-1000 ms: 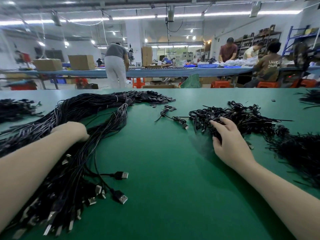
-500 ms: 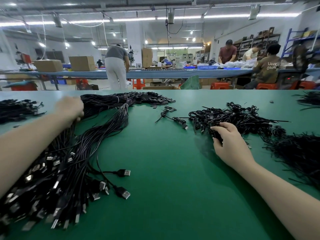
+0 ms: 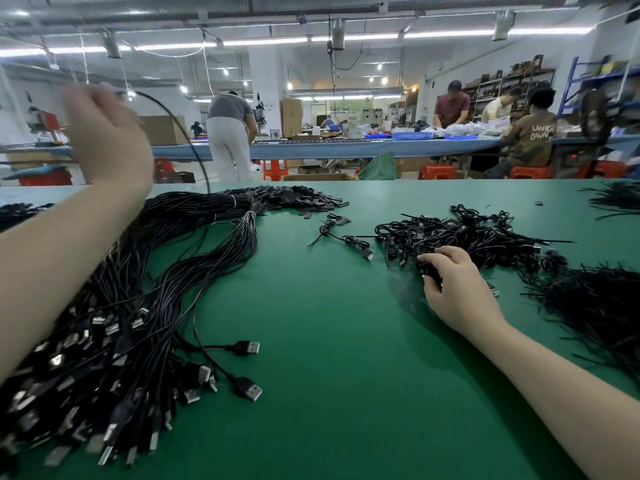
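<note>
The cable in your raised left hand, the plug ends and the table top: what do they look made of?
The cable: thin black jacket, probably soft plastic or rubber, since it bends in a smooth arc. A plug: bright glinting metal shell on a black moulded body, likely plastic. The table top: green, matt, even mat, perhaps rubber or vinyl.

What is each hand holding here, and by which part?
Left hand pinches one cable along its cord, raised; right hand grips a coiled cable from the pile.

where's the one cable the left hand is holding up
Head view, upper left: the single cable arcs from the raised left hand down into the bundle of USB cables on the green table, opposite the right hand gripping tied cables.
</note>
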`<state>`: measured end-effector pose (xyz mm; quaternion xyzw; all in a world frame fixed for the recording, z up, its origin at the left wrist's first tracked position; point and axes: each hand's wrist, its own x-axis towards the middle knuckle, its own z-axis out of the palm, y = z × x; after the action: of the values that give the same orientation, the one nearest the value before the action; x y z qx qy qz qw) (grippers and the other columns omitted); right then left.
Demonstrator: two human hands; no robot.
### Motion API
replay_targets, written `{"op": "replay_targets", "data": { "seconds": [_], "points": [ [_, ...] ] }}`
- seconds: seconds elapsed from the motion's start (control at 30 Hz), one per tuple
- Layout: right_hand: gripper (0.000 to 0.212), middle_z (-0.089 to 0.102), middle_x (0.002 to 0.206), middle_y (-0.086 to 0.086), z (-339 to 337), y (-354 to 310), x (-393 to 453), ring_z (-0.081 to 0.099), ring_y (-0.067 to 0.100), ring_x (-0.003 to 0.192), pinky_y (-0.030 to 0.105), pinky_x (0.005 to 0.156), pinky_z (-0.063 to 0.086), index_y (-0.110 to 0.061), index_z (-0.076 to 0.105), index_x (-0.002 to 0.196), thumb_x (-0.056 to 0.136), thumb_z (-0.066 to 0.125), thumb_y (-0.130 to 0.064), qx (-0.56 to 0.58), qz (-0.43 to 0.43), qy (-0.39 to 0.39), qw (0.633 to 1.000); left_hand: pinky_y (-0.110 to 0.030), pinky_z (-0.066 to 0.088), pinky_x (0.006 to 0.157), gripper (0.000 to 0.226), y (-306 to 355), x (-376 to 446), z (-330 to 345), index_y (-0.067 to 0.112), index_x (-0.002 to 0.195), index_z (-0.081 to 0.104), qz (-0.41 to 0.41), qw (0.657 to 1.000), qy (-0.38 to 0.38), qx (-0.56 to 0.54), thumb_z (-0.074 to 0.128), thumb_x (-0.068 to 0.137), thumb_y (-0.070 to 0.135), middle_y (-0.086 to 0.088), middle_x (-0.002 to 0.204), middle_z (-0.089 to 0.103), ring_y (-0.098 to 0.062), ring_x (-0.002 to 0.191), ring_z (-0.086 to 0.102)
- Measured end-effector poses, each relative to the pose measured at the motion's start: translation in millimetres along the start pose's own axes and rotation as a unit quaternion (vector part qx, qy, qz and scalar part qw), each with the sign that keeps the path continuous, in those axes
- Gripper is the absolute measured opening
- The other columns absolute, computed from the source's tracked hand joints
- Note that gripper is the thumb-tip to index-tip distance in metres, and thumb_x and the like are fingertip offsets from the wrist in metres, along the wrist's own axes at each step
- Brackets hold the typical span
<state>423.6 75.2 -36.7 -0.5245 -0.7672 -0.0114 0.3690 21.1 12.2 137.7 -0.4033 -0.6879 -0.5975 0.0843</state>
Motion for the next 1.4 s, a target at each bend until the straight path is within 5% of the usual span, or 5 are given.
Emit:
{"op": "replay_targets", "data": {
  "seconds": [0.23, 0.63, 0.9, 1.13, 1.4],
  "points": [
    [0.059, 0.047, 0.14, -0.001, -29, -38, 0, 0.044, 0.014, 0.128, 0.036, 0.106, 0.037, -0.017, 0.044, 0.141, 0.09, 0.059, -0.041, 0.126, -0.07, 0.015, 0.989, -0.016, 0.043, 0.045, 0.018, 103, -132, 25, 0.027, 0.085, 0.059, 0.196, 0.933, -0.302, -0.029, 0.051, 0.097, 0.037, 0.01, 0.069, 0.065, 0.001, 0.049, 0.052],
    [0.024, 0.04, 0.058, -0.003, -116, -53, 37, 0.038, 0.01, 0.05, 0.026, 0.05, 0.04, -0.023, 0.067, 0.079, 0.093, 0.055, -0.038, 0.301, 0.038, -0.095, 0.948, -0.017, 0.045, 0.05, 0.014, 82, -170, 48, 0.018, 0.105, 0.06, 0.013, 0.828, -0.548, -0.117, 0.055, 0.096, 0.027, 0.011, 0.067, 0.066, -0.002, 0.053, 0.051],
    [0.027, 0.035, 0.057, -0.005, -111, -24, 49, 0.031, 0.012, 0.048, 0.023, 0.043, 0.032, -0.02, 0.064, 0.078, 0.096, 0.052, -0.038, 0.293, 0.162, -0.002, 0.942, -0.02, 0.053, 0.056, 0.012, 66, -133, 31, 0.016, 0.092, 0.073, -0.111, 0.851, -0.456, -0.235, 0.072, 0.08, 0.015, 0.002, 0.071, 0.07, -0.006, 0.058, 0.06],
    [0.03, 0.032, 0.054, -0.007, -103, -42, 32, 0.027, 0.01, 0.044, 0.019, 0.041, 0.024, -0.012, 0.063, 0.079, 0.082, 0.058, -0.042, 0.374, 0.115, -0.329, 0.86, -0.021, 0.055, 0.06, 0.008, 69, -130, 35, 0.008, 0.072, 0.07, -0.326, 0.635, -0.297, -0.634, 0.074, 0.078, 0.012, 0.001, 0.072, 0.07, -0.007, 0.062, 0.066],
    [0.027, 0.025, 0.061, -0.003, -67, -72, 3, 0.022, 0.012, 0.05, 0.021, 0.047, 0.022, -0.018, 0.061, 0.08, 0.09, 0.054, -0.042, 0.347, 0.075, -0.522, 0.775, -0.02, 0.046, 0.065, 0.031, 68, -135, 40, 0.021, 0.079, 0.073, -0.298, 0.703, -0.368, -0.531, 0.05, 0.096, 0.035, 0.008, 0.07, 0.055, -0.005, 0.062, 0.054]
  ]
}}
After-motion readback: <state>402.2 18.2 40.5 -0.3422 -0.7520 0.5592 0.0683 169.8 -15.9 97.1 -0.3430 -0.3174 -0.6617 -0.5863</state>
